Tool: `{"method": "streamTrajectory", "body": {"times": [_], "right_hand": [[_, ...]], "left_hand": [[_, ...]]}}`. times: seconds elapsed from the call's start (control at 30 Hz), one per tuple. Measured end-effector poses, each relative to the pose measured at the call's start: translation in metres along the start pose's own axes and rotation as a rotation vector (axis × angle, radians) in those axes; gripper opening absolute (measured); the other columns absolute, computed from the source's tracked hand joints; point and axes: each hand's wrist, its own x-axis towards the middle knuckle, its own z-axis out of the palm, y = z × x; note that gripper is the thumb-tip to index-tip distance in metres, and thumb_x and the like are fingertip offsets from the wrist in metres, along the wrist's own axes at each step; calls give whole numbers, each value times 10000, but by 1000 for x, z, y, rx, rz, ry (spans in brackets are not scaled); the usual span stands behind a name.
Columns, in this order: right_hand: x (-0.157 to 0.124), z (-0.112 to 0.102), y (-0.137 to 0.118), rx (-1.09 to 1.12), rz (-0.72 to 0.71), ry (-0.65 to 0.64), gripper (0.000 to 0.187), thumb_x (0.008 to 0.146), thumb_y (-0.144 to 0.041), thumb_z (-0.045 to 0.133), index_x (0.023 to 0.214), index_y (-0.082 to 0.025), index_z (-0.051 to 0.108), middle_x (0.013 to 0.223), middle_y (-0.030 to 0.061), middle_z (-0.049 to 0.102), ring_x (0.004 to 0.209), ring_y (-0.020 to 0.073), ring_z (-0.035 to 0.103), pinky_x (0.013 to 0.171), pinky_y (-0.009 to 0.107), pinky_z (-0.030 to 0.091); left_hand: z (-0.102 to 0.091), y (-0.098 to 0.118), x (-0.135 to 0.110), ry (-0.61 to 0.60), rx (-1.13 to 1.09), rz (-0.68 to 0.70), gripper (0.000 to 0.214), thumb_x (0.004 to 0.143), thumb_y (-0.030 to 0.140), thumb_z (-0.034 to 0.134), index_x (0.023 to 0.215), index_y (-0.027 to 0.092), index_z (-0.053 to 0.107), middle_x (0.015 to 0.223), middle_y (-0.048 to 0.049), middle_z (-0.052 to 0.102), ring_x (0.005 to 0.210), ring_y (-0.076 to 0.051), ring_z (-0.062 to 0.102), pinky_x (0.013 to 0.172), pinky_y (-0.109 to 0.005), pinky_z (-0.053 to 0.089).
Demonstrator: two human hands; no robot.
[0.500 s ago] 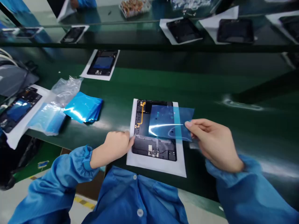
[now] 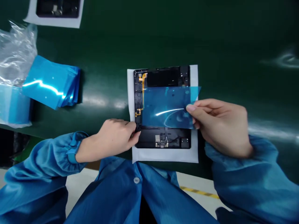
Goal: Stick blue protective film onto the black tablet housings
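An opened tablet housing point(image 2: 171, 138) lies on a white foam sheet point(image 2: 163, 155), its inner parts and an orange ribbon cable point(image 2: 144, 93) showing. My left hand point(image 2: 118, 135) is closed at the housing's lower left edge, thumb and curled fingers gripping the rim. My right hand point(image 2: 219, 124) pinches the right side of a see-through blue film point(image 2: 163, 104) between thumb and fingers. This film spreads over the middle of the housing and covers part of it; whether its left side touches the housing I cannot tell.
To the left lie a stack of blue films point(image 2: 46, 82) and a clear plastic bag point(image 2: 17, 59) with more blue film in it. Another opened tablet point(image 2: 65, 12) on a white sheet is at the upper left. The green table's point(image 2: 105, 62) front edge runs near my body.
My view has tipped down, closer over the housing. The blue film has shifted left over the housing with my right hand, lying straighter along it. My left hand stays at the left edge.
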Motion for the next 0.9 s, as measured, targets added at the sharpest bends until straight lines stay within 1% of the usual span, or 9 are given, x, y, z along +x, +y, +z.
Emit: {"method": "streamTrajectory", "body": {"times": [0.07,0.13,0.2,0.3,0.4,0.53,0.77,0.9], "right_hand": [[-1,-3,2,-38,-38,3,292,797,-427,931,888,-183,798,603,-30,648,466,71,532,432,177,441],[-3,-5,3,-74,-80,9,244,824,-402,915,898,-196,807,611,-30,656,472,76,547,436,184,455],[-5,-6,3,-101,-109,16,212,835,-386,907,897,-207,812,617,-30,660,473,81,554,433,194,459],[-7,-6,3,-144,-139,29,179,844,-369,900,900,-219,820,622,-31,656,468,84,545,431,212,462],[-9,-6,0,-200,-169,35,139,852,-330,891,905,-220,825,637,-25,667,482,90,556,444,227,470],[-11,-4,-3,-234,-191,36,106,848,-284,883,892,-214,815,648,-21,685,476,95,564,442,241,463],[-12,-3,-8,-247,-184,56,122,837,-284,890,882,-212,802,673,-15,711,494,102,590,464,257,477],[-12,-4,-7,-270,-180,56,132,844,-299,887,901,-211,806,707,-1,731,527,110,615,496,265,503]], "left_hand": [[-3,-15,5,146,-27,129,157,1024,215,558,919,157,659,755,-31,712,642,-188,670,595,-312,468],[-3,-31,12,280,-58,251,138,1038,192,540,1018,159,673,840,-39,733,717,-181,680,669,-308,506],[0,-44,18,325,-97,340,147,1062,216,538,1056,183,681,904,-43,747,790,-178,692,728,-305,527],[7,-53,25,324,-123,396,142,1068,233,555,1034,204,689,930,-33,752,827,-166,695,747,-301,522],[12,-53,27,332,-108,405,149,1063,230,559,1017,208,699,913,-20,750,805,-158,684,711,-304,486],[10,-51,28,295,-119,390,171,1063,237,552,1008,216,713,896,-13,745,780,-153,676,686,-312,451],[9,-53,28,247,-160,364,140,1044,245,580,1049,228,720,920,-21,746,802,-172,671,694,-331,425],[8,-52,28,232,-160,356,156,1057,256,561,1041,233,715,920,-15,745,802,-169,673,692,-329,416]]}}
